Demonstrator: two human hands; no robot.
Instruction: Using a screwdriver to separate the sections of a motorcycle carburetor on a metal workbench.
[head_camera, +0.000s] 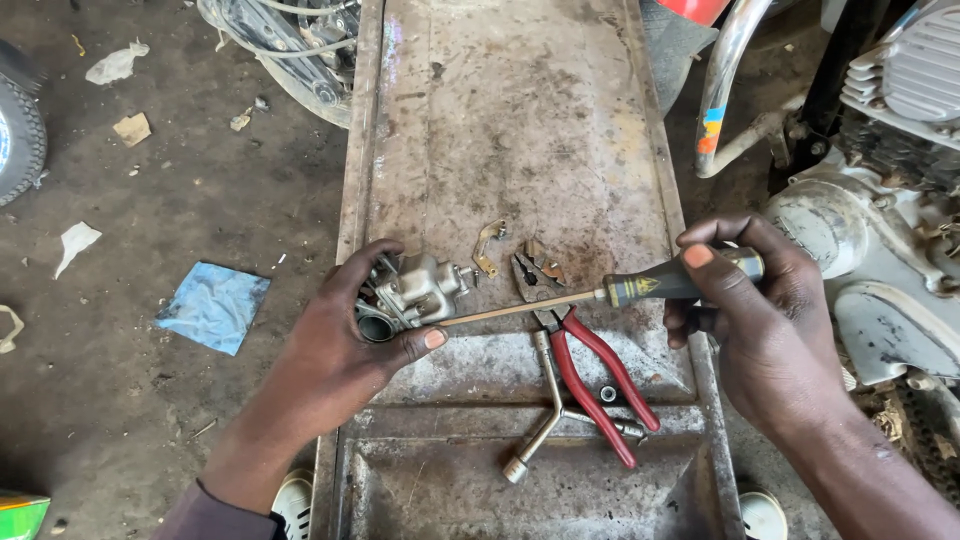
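The left hand (345, 335) is clamped around a small metal carburettor (420, 290) held on the rusty worktop (520, 130); it looks heavy, rigid, likely greasy, best gripped by its body. Red-handled pliers (590, 370) lie between. The right hand (745, 320) is closed on a screwdriver (600, 295), tip against the carburettor.

There is one view only, from a camera worn on the person's head. It looks steeply down and forward along a long rusty metal desk (520, 130), whose near end runs out under the bottom edge and whose far end reaches the top edge. The camera sits close: both forearms enter from the bottom corners, and the left hand (350, 330) and right hand (745, 310) fill the middle band. Dirt floor (150, 220) shows past the desk's left edge, a motorcycle engine (890, 150) past its right edge.
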